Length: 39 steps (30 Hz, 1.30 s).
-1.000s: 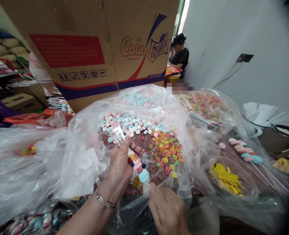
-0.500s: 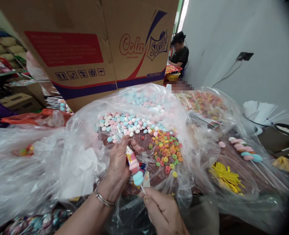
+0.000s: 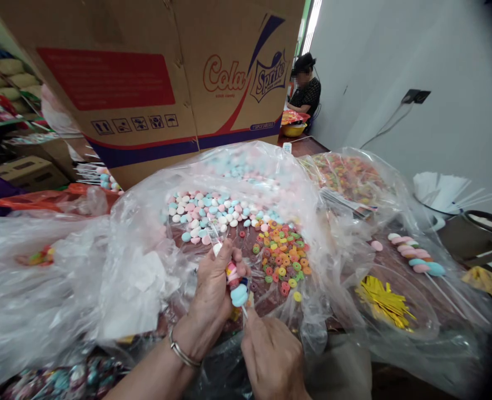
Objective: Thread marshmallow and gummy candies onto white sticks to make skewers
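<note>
My left hand (image 3: 214,289) is closed round a candy skewer (image 3: 239,295) in a clear wrapper, whose upper end sticks out above the thumb. A blue candy shows at the skewer's lower end, with pink ones above it. My right hand (image 3: 273,353) pinches the white stick just below the blue candy. Beyond the hands lie pink, white and blue candies (image 3: 204,211). Colourful ring candies (image 3: 285,255) are heaped to their right. Both piles rest within a large clear plastic bag (image 3: 141,194).
A big cardboard box (image 3: 141,83) stands behind the bag. Gold twist ties (image 3: 385,303) and finished candy skewers (image 3: 416,255) lie at right. White sticks (image 3: 446,191) fill a container near the wall. Wrapped candies (image 3: 62,380) are at lower left. A person (image 3: 308,89) sits far back.
My left hand has shifted slightly right and now covers more of the skewer. My right hand has moved slightly upward with the stick still pinched.
</note>
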Tool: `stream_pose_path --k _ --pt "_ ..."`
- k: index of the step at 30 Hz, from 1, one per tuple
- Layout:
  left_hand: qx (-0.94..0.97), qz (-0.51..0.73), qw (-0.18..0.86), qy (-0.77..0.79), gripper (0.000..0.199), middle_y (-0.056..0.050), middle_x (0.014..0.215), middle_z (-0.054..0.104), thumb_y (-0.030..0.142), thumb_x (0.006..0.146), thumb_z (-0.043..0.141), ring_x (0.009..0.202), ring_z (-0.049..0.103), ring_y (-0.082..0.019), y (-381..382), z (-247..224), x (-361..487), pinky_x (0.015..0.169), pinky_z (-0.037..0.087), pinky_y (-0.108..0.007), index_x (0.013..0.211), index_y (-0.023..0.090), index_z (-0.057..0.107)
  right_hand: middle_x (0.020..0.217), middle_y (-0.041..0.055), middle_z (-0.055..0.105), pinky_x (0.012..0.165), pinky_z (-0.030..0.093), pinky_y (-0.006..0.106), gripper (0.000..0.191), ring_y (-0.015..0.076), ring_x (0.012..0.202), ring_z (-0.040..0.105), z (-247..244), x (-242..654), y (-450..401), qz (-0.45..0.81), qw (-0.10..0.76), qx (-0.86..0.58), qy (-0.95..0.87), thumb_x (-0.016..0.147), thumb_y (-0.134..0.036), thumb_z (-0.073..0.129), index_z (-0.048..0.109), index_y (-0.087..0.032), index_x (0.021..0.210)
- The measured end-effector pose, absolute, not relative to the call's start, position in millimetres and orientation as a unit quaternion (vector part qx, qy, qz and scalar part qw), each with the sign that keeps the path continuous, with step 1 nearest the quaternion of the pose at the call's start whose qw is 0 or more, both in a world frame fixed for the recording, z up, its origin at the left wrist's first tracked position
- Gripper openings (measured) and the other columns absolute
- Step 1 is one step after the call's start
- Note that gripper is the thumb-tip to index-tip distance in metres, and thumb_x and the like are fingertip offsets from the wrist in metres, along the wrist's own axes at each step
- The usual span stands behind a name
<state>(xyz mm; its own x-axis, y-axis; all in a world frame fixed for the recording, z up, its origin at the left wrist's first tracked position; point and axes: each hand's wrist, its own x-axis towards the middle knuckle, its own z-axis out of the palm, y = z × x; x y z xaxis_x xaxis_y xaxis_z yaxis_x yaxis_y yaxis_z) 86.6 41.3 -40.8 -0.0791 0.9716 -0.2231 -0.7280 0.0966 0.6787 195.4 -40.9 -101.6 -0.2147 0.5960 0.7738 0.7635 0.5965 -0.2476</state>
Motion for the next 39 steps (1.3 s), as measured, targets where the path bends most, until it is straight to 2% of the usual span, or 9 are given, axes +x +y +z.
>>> stream_pose_path --k 6,11,15,19,22,27,33,36,39 --pt "0.139 0.659 0.634 0.381 0.037 -0.003 0.066 0.070 0.031 0.062 0.090 0.059 0.070 -0.018 45 -38 78 0.052 0.055 -0.024 0.079 0.014 0.062 0.061 0.0044 0.065 0.051 0.046 0.028 0.024 0.0163 0.051 0.060 -94 202 -36 -0.105 0.442 -0.444 -0.773 0.092 -0.006 0.049 0.066 -0.006 0.110" --pt "0.113 0.662 0.619 0.407 0.021 -0.001 0.059 0.066 0.016 0.067 0.082 0.050 0.064 -0.016 54 -27 68 0.052 0.058 -0.029 0.071 0.012 0.062 0.064 0.0048 0.067 0.057 0.048 0.026 0.026 0.0159 0.056 0.063 -95 205 -35 -0.066 0.454 -0.442 -0.771 0.093 -0.006 0.049 0.067 -0.008 0.111" --pt "0.093 0.684 0.615 0.381 0.018 0.002 0.053 0.060 0.013 0.076 0.075 0.044 0.058 -0.011 54 -23 71 0.047 0.055 -0.024 0.066 0.013 0.061 0.064 0.0029 0.064 0.054 0.043 0.023 0.026 0.0136 0.057 0.060 -101 204 -41 0.189 0.475 -0.470 -0.720 0.098 -0.017 0.045 0.070 -0.013 0.101" --pt "0.072 0.688 0.626 0.361 0.024 0.002 0.053 0.058 0.015 0.091 0.063 0.043 0.056 -0.010 53 -24 72 0.047 0.055 -0.023 0.067 0.012 0.061 0.047 -0.0077 0.035 0.043 0.025 0.020 0.032 0.0080 0.042 0.033 -93 198 -45 0.575 0.417 -0.491 -0.504 0.095 -0.038 0.048 0.066 -0.016 0.080" --pt "0.063 0.680 0.642 0.348 0.029 0.002 0.055 0.058 0.018 0.098 0.055 0.042 0.056 -0.009 55 -25 70 0.047 0.055 -0.022 0.070 0.012 0.062 0.043 -0.0101 0.029 0.041 0.018 0.021 0.029 0.0063 0.040 0.023 -82 197 -42 0.676 0.414 -0.473 -0.385 0.085 -0.041 0.055 0.063 -0.015 0.074" --pt "0.009 0.646 0.685 0.336 0.039 0.003 0.054 0.055 0.025 0.104 0.045 0.039 0.052 -0.006 59 -25 65 0.044 0.053 -0.019 0.070 0.012 0.058 0.038 -0.0094 0.032 0.042 0.015 0.022 0.022 0.0051 0.038 0.019 -71 197 -37 0.702 0.436 -0.449 -0.338 0.076 -0.034 0.056 0.061 -0.015 0.066" --pt "0.009 0.656 0.691 0.304 0.044 0.002 0.057 0.057 0.030 0.106 0.038 0.041 0.053 -0.007 57 -25 64 0.048 0.055 -0.022 0.072 0.012 0.058 0.037 -0.0100 0.032 0.041 0.014 0.023 0.025 0.0059 0.037 0.018 -75 195 -38 0.682 0.427 -0.474 -0.358 0.076 -0.041 0.054 0.057 -0.017 0.068" --pt "0.053 0.664 0.679 0.309 0.036 0.000 0.058 0.060 0.025 0.103 0.044 0.046 0.058 -0.010 55 -30 65 0.052 0.058 -0.025 0.075 0.011 0.062 0.043 -0.0095 0.031 0.042 0.017 0.022 0.028 0.0073 0.041 0.024 -79 197 -42 0.641 0.400 -0.506 -0.416 0.085 -0.042 0.049 0.057 -0.018 0.073" --pt "0.096 0.672 0.649 0.343 0.020 -0.001 0.058 0.062 0.014 0.094 0.058 0.047 0.061 -0.013 54 -33 66 0.050 0.057 -0.024 0.075 0.013 0.062 0.050 -0.0073 0.032 0.046 0.021 0.023 0.032 0.0085 0.046 0.032 -85 200 -47 0.518 0.392 -0.533 -0.542 0.093 -0.038 0.045 0.057 -0.019 0.071"
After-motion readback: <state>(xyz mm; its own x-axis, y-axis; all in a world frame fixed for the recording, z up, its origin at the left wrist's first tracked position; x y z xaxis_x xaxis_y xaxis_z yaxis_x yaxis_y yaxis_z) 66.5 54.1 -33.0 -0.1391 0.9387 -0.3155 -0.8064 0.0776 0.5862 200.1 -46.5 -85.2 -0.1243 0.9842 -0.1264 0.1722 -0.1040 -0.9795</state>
